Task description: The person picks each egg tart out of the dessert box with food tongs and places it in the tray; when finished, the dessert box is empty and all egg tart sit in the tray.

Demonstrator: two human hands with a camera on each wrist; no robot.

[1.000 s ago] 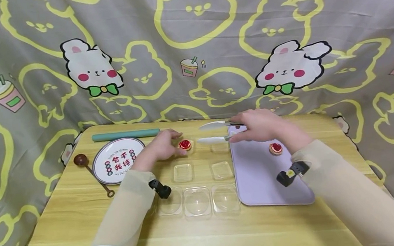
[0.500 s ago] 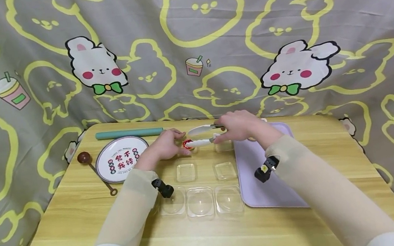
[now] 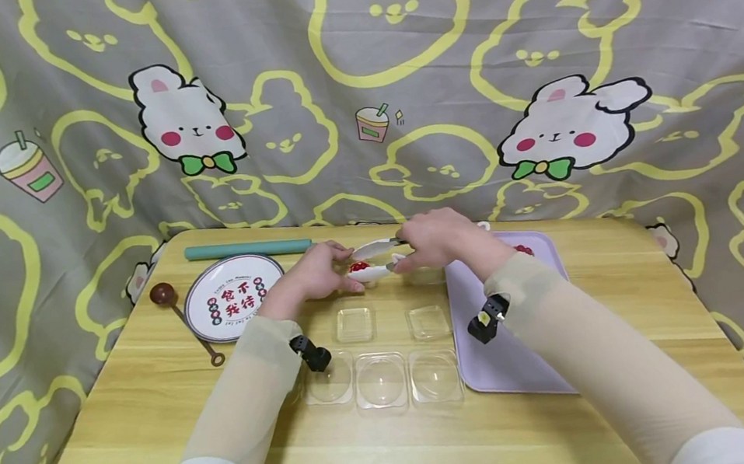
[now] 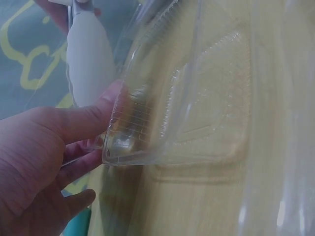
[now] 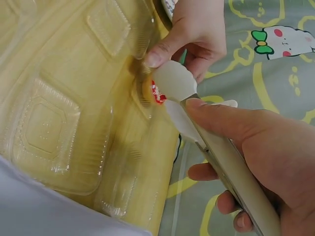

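Observation:
At the back of the table, my left hand (image 3: 322, 272) pinches the edge of a clear plastic container (image 4: 140, 113) between thumb and fingers. A small tart with red topping (image 3: 358, 267) sits at that container; in the right wrist view it is close to the left thumb. My right hand (image 3: 435, 238) grips a pair of tongs (image 5: 224, 162) with metal arms and white, paddle-like tips. The tips are around the tart, apart from each other; whether they touch it I cannot tell. Another red-topped tart (image 3: 524, 250) is on the lilac tray (image 3: 504, 375), partly behind the right arm.
Clear containers stand in front of the hands, one left (image 3: 356, 325), one right (image 3: 429, 322), with a joined row of clear lids or cups (image 3: 381, 381) nearer. A printed plate (image 3: 235, 297), a brown ladle (image 3: 164, 294) and a teal rod (image 3: 247, 248) lie left. A patterned curtain (image 3: 423, 84) hangs behind.
My right hand has moved left with the tongs, from the tray's edge to the tart at the container. The left hand has stayed in place. The head view has shifted slightly.

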